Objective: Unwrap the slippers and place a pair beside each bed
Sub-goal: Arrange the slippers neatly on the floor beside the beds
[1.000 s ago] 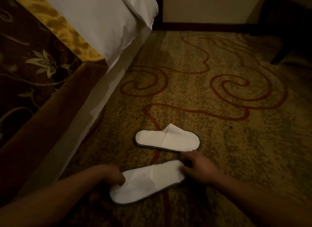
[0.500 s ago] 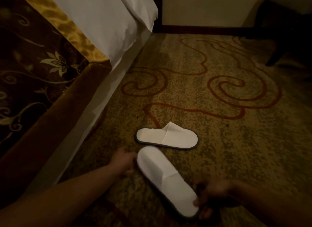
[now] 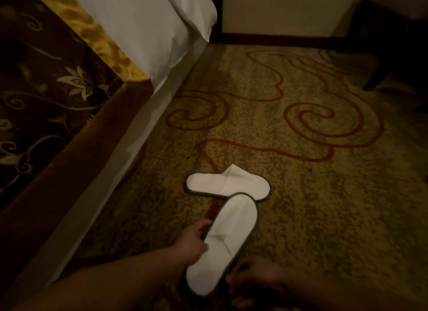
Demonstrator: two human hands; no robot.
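The left hand (image 3: 192, 241) and right hand (image 3: 252, 278) pinch the near slipper (image 3: 222, 243), whose far end overlaps the far slipper (image 3: 228, 184) on the carpet (image 3: 324, 206) beside the bed (image 3: 143, 33); turn it parallel, side by side, without overlap

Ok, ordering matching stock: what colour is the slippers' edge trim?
Dark grey or black trim around white slippers, clearest in the head view.

Landmark: far slipper (image 3: 228, 185), lying crosswise on the carpet (image 3: 312, 206).
Left of it: the bed (image 3: 97, 148) walls off that side; a narrow carpet strip lies between.
Right and beyond: open carpet.
Near side: the second slipper (image 3: 222, 243) overlaps its edge, blocking approach.
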